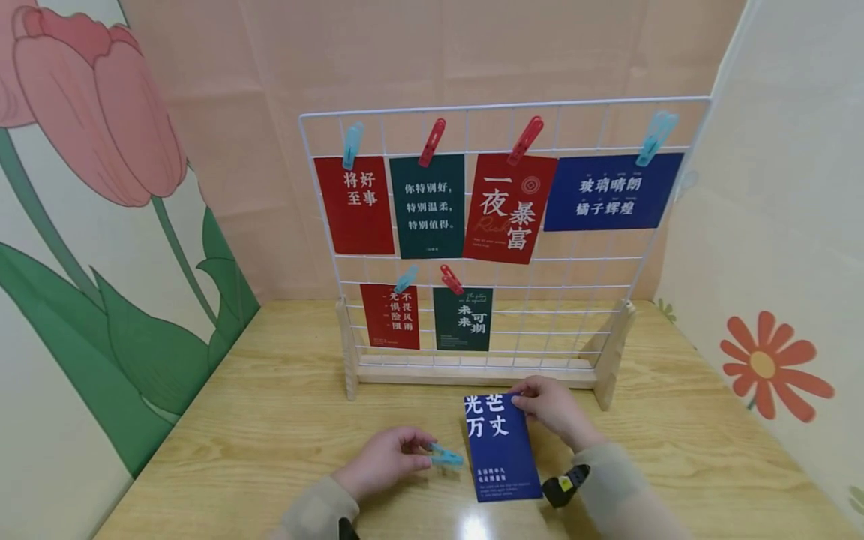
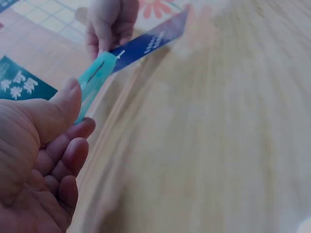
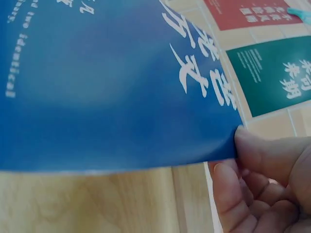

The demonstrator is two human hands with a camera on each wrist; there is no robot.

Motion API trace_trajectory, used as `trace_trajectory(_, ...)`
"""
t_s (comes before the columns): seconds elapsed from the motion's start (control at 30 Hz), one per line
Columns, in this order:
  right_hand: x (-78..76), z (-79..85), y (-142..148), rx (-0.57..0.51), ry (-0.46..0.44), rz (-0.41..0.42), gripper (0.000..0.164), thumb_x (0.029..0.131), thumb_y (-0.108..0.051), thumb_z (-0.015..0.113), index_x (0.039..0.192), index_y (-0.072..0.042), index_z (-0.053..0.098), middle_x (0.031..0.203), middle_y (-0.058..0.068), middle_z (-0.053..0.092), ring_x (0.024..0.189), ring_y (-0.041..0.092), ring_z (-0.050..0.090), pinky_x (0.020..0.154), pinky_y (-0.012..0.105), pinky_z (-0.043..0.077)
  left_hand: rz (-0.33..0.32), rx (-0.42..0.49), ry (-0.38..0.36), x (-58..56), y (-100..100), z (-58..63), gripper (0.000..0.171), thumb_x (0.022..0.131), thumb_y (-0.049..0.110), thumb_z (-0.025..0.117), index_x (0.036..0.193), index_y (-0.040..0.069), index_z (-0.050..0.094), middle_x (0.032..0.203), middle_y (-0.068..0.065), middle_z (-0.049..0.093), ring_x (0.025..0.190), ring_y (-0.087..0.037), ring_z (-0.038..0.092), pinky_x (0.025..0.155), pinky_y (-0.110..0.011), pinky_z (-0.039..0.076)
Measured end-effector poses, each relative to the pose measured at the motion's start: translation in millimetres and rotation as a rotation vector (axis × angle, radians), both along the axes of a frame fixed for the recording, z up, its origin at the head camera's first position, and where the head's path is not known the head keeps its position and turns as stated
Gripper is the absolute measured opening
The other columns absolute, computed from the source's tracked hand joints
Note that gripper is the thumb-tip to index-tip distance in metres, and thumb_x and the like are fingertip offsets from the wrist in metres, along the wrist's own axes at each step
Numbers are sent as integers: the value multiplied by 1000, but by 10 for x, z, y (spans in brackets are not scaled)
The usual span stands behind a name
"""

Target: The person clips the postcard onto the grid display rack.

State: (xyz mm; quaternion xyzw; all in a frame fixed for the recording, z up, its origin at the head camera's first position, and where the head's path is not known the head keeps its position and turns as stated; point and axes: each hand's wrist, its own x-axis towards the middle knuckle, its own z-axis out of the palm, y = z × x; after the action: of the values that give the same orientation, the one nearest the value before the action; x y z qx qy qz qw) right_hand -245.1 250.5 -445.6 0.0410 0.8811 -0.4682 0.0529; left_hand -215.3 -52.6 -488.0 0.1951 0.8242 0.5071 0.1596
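My right hand pinches the upper right corner of a blue card with white lettering, held over the table in front of the rack. In the right wrist view, the thumb lies on the face of that card and fingers are behind it. My left hand pinches a light-blue clothespin between thumb and fingers, just left of the card. The left wrist view shows the clothespin pointing away from the palm, its far end near the card's edge in that view; whether they touch, I cannot tell.
A white wire grid rack on wooden feet stands behind my hands. Several red, green and blue cards hang there by clothespins, including a small green card and a wide blue card. The wooden table extends around it.
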Motion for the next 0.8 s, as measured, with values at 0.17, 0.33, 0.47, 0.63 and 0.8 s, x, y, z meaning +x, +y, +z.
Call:
trace_trajectory(0.17, -16, 40, 47, -23, 20, 6, 11, 93, -7, 61, 103, -4, 66, 90, 6, 66, 79, 22, 59, 72, 37, 52, 33, 23, 46, -48, 25, 106, 29, 82, 19, 75, 111, 12, 70, 95, 3, 64, 82, -16, 55, 66, -27, 46)
trace_trajectory(0.33, -24, 73, 83, -15, 40, 12, 9, 94, -9, 61, 100, -4, 65, 86, 5, 65, 77, 21, 57, 70, 34, 51, 61, 52, 12, -85, 45, 214, 34, 83, 20, 76, 114, 11, 69, 99, 0, 65, 84, -19, 55, 64, -28, 47)
trace_trajectory(0.47, -14, 115, 96, -3, 54, 19, 9, 94, -12, 62, 99, -5, 65, 87, 5, 65, 78, 21, 57, 71, 35, 51, 74, 60, -5, -108, 56, 262, 33, 83, 21, 76, 114, 12, 69, 102, -4, 64, 84, -20, 54, 64, -29, 48)
trace_trajectory(0.63, 4, 169, 105, -9, 63, 27, 9, 93, -13, 63, 99, -6, 65, 88, 5, 64, 78, 21, 58, 72, 38, 51, 102, 38, 8, -122, 70, 308, 29, 85, 25, 74, 112, 17, 69, 98, -1, 64, 84, -19, 55, 66, -31, 48)
trace_trajectory(0.8, 17, 209, 133, -24, 104, 62, 12, 93, -14, 63, 100, -4, 64, 90, 5, 65, 81, 21, 60, 74, 40, 51, 133, 24, 12, -134, 92, 370, 29, 84, 28, 74, 111, 22, 69, 94, 3, 62, 86, -18, 55, 68, -32, 48)
